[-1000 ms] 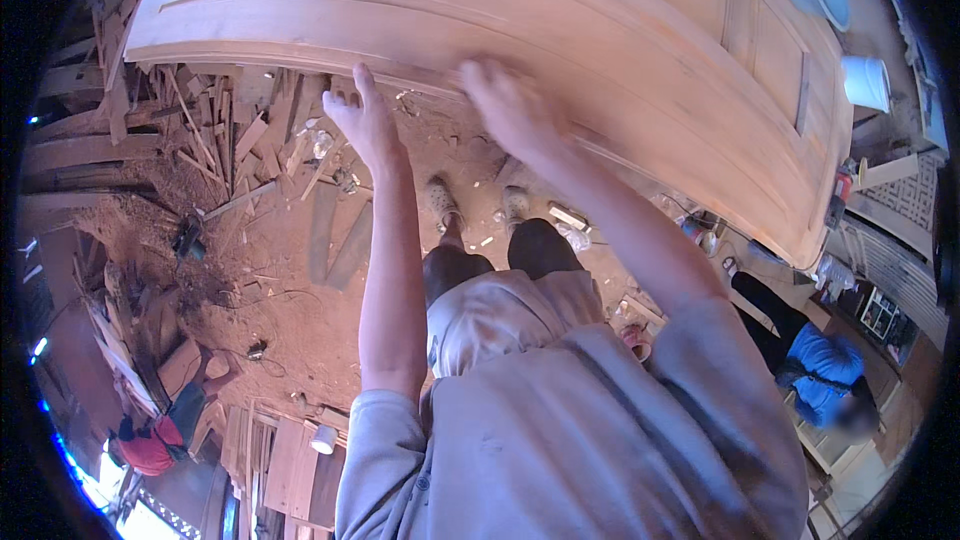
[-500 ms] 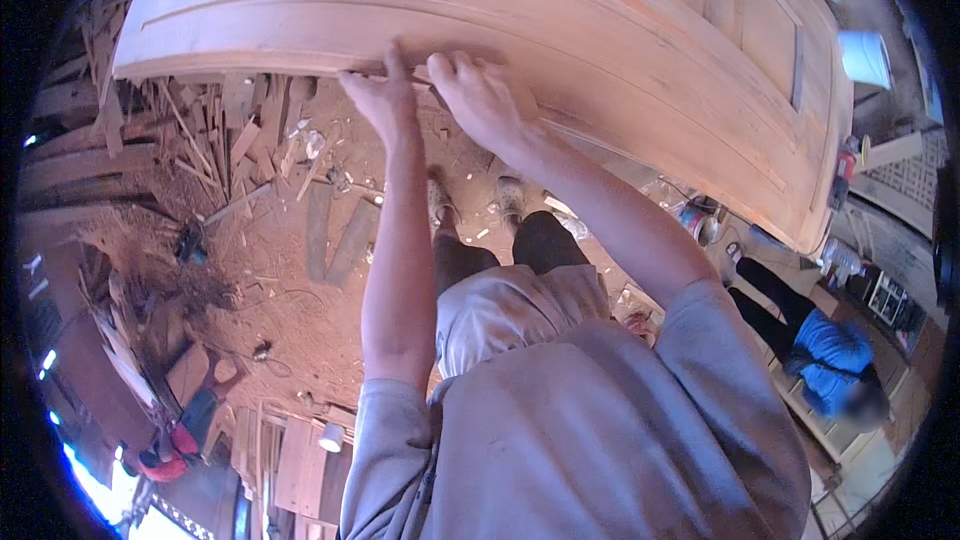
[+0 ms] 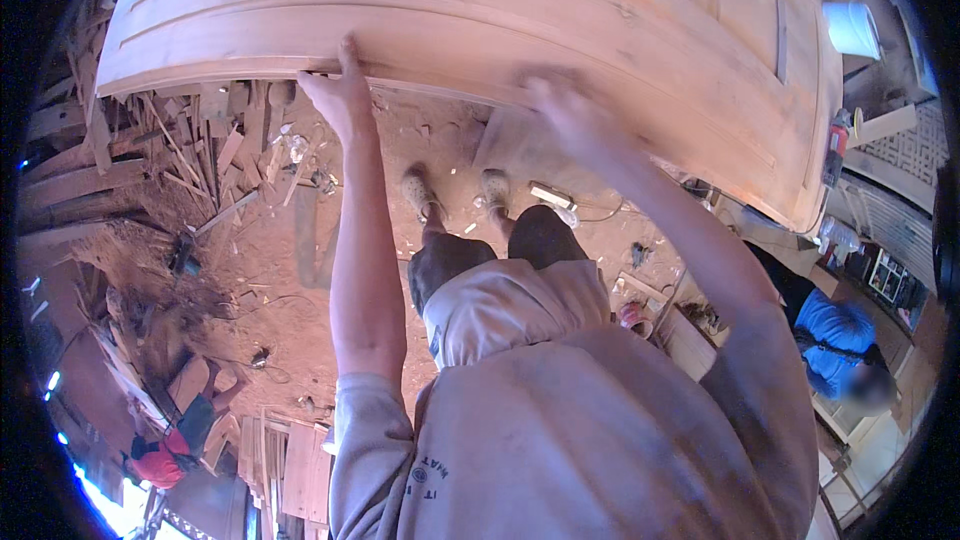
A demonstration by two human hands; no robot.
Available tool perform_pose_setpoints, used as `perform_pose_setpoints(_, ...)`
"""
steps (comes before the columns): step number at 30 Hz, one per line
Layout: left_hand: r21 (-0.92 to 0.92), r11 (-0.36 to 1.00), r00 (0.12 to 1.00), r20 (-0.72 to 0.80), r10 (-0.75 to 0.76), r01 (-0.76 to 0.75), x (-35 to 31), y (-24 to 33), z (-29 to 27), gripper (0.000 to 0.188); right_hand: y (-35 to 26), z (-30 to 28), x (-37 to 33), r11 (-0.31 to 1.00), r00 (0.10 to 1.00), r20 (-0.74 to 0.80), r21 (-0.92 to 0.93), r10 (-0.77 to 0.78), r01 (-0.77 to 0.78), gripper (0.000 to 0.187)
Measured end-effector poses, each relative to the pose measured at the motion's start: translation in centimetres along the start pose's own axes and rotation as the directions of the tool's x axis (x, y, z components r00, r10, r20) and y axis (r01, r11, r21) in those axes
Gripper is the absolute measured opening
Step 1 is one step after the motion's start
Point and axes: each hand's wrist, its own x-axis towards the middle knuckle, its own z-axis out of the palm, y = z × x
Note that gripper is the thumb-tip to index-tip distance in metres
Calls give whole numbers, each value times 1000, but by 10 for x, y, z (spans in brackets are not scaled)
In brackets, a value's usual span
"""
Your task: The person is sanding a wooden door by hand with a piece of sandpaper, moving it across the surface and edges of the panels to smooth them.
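A wide, pale wooden panelled door lies across the top of the view. My left hand is at its near edge, left of the middle. The thumb rests on the face and the other fingers curl at the rim, partly hidden, so the hand closes round the edge. Farther right, my right hand is over the near part of the door face. Motion smears its fingers, and I cannot make out whether anything is in them.
Scrap wood is heaped at the left. Sawdust and offcuts cover the floor. A white bucket stands beyond the door's right end. One person in blue is at the right, another in red at the lower left.
My right hand has moved right along the door, away from my left hand. My left hand has shifted a little left in the view and stays at the edge.
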Motion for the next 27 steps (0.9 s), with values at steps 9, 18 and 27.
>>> perform_pose_setpoints(9,-103,993,993,116,-37,49,14,-9,-4,86,4,1,-23,996,997,22,-36,80,-79,14)
perform_pose_setpoints(18,31,999,997,79,-23,20,26,-30,8,91,89,-19,-112,985,999,-18,-168,-41,38,36)
perform_pose_setpoints(27,-197,979,998,-24,-59,53,-21,2,8,74,13,-35,-42,973,960,170,-99,224,-210,26)
